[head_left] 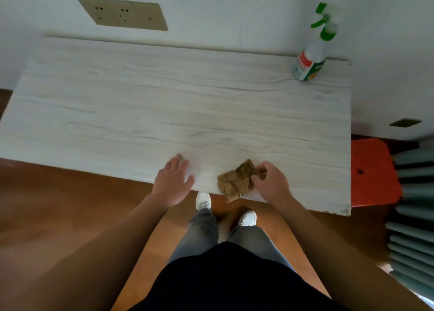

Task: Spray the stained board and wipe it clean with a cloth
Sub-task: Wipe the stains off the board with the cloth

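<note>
White sneakers (203,200) on brown wood floor (70,205), toes just under the board's near edge. L hand (173,181) lies flat on that edge, fingers straight, slightly spread, holding nothing. R hand (270,181) beside it pinches the R corner of a brown, crumpled cloth (237,181), which rests on the board and overhangs the edge a bit. Board (164,99): pale, grey wood-grain, runs back to the wall. Orange stool (373,170) and green-grey radiator (413,216) sit off its R side. Spray bottle (312,59), green trigger, stands upright at far R corner. Beige socket panel (123,13) on the wall behind.
</note>
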### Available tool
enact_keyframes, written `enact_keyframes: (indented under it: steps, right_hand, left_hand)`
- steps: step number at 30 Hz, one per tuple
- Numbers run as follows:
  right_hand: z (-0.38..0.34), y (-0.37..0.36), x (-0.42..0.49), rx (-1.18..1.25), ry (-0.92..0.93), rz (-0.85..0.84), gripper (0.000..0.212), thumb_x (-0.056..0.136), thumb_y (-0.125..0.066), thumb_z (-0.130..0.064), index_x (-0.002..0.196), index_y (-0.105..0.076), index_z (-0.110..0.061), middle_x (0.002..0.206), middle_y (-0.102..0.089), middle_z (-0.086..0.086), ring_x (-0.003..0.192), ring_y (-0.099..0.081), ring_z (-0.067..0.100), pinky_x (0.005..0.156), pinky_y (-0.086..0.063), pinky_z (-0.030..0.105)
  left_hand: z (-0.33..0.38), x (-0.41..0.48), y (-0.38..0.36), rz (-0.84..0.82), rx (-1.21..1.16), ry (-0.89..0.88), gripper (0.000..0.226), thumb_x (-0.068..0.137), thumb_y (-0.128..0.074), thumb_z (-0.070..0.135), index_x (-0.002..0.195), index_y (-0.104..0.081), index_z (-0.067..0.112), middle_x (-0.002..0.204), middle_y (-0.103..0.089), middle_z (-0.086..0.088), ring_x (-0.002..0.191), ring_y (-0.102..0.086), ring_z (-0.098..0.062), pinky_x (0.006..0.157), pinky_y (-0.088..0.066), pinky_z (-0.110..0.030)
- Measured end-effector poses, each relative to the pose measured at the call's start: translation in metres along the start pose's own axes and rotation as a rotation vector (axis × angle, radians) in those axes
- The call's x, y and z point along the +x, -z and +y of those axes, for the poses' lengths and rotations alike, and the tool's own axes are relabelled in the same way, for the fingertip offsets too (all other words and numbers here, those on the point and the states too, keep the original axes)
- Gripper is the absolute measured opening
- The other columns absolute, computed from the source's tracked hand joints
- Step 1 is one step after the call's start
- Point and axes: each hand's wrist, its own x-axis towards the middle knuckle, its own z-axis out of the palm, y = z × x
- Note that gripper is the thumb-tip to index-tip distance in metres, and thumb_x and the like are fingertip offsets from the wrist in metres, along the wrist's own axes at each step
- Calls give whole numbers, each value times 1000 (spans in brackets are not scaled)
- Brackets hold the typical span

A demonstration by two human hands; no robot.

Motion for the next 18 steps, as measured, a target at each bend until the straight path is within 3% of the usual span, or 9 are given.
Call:
enact_keyframes:
  steps: [5,11,18]
  right_hand:
    - [1,7,-17,160,73,50,14,89,-69,-18,100,-60,-22,94,-64,-6,88,-62,16,82,-51,33]
    - [-18,15,-37,210,180,82,12,87,-70,-19,96,-64,-23,87,-66,-12,82,-64,7,80,-56,37]
    - [-43,19,-58,183,230,138,13,87,-69,-23,99,-66,-28,88,-68,-15,83,-64,5,80,-57,34]
  left_hand:
    - [18,-13,-1,54,-89,61,54,107,-40,44,153,-43,17,163,-38,-8,150,-37,-29,119,-36,-46]
    - [24,-35,5,112,-172,39,45,107,-42,42,143,-56,18,144,-60,-2,131,-57,-23,109,-46,-39]
    - [1,-44,17,173,-194,20,42,107,-41,46,140,-56,24,141,-63,5,122,-64,-16,101,-53,-33]
